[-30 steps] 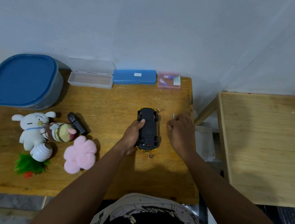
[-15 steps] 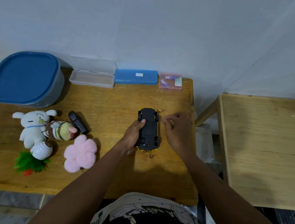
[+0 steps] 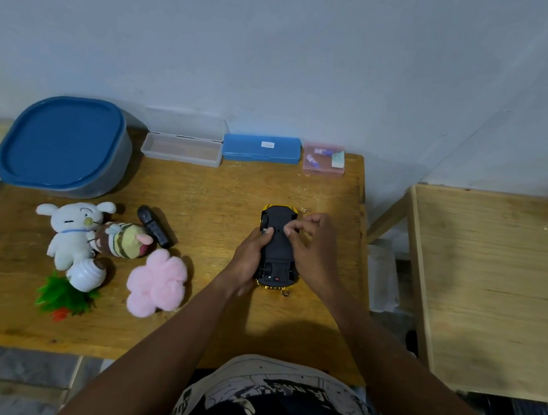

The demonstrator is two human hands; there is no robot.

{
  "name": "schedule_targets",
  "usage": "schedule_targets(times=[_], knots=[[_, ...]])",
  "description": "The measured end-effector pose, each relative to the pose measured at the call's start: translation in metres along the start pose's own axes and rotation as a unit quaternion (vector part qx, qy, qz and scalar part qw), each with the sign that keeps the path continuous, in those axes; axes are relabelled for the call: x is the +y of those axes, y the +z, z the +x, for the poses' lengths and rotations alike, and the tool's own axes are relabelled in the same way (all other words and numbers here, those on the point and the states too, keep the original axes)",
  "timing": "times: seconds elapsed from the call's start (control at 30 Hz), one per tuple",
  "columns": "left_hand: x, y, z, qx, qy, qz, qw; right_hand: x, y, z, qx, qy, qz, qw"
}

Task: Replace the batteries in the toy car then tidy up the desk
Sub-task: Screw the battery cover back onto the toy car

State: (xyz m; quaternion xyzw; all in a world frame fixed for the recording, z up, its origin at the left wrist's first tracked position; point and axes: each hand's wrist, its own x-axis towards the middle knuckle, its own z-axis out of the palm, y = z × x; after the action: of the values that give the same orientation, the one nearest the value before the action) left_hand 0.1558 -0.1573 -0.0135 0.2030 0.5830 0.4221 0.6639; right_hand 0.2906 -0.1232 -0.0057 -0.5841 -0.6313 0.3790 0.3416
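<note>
The yellow toy car with the black underside (image 3: 278,247) sat belly-up right of centre on the wooden counter (image 3: 215,193), same spot as half a second before. The left hand (image 3: 247,257) hadn't budged either: it was wrapped round the car's left flank, thumb up on the black base.

The real change was the right hand (image 3: 314,246). Earlier it was down on the counter just right of the car. Now it had come across onto the underside near the car's far end, fingers curled and the tips bunched together against the plastic. I couldn't tell if they pinched anything, way too small to see.

Everything else stayed put: the small pink see-through box (image 3: 322,168) at the counter's back edge next to the long blue plastic case (image 3: 260,149), and the black remote (image 3: 154,227) beside the white plush bunny (image 3: 71,230) at the left of the frame.
</note>
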Motion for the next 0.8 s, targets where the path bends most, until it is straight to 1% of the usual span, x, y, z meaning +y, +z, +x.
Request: schedule_targets(times=[0.23, 0.5, 0.6, 0.8], knots=[[0.0031, -0.0021, -0.0016, -0.005, 0.012, -0.006, 1.000, -0.0104, 0.0034, -0.0040, 0.005, 0.005, 0.026, 1.000], [0.0026, -0.0037, -0.0043, -0.009, 0.018, -0.017, 1.000, -0.0043, 0.0099, -0.0038, 0.037, -0.018, 0.011, 0.999], [0.0033, -0.0047, -0.0052, -0.009, 0.022, -0.021, 0.999, -0.0076, 0.0097, -0.0046, 0.034, -0.026, -0.011, 0.999], [0.0050, -0.0097, -0.0070, -0.011, 0.025, -0.028, 0.999, -0.0105, 0.0093, -0.0058, 0.031, -0.071, -0.070, 0.995]])
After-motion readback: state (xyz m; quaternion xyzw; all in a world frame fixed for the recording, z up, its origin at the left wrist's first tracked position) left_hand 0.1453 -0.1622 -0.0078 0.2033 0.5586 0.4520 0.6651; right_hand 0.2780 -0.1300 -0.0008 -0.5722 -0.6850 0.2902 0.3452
